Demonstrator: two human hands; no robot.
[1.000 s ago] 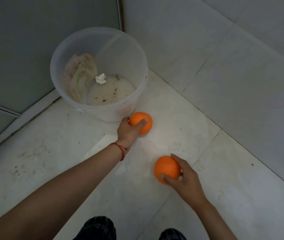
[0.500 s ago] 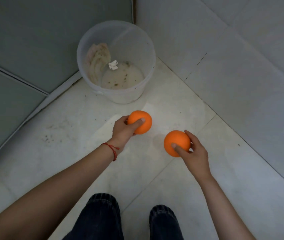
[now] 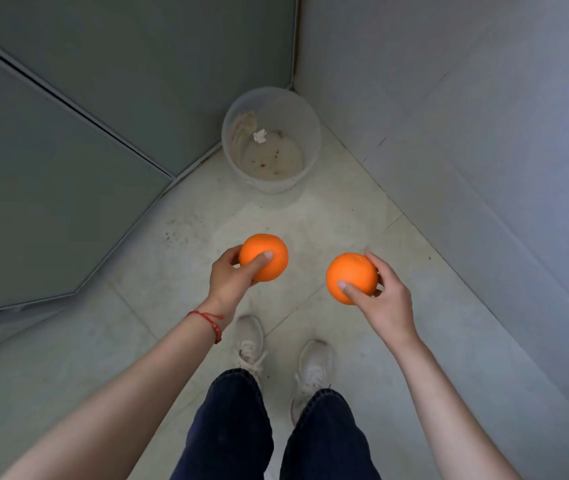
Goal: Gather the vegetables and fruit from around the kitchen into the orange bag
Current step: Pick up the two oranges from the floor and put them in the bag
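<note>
Each hand has its grip clamped round a smooth round orange: the left hand [image 3: 229, 280] holds one orange [image 3: 264, 257], the right hand [image 3: 385, 299] the other orange [image 3: 351, 277], both held up over the pale tiled floor [image 3: 311, 220]. The orange bag isn't anywhere in sight. With both hands full, opening that bag could shake a fruit loose, and it might roll towards the translucent plastic bucket [image 3: 271, 140] in the corner.
</note>
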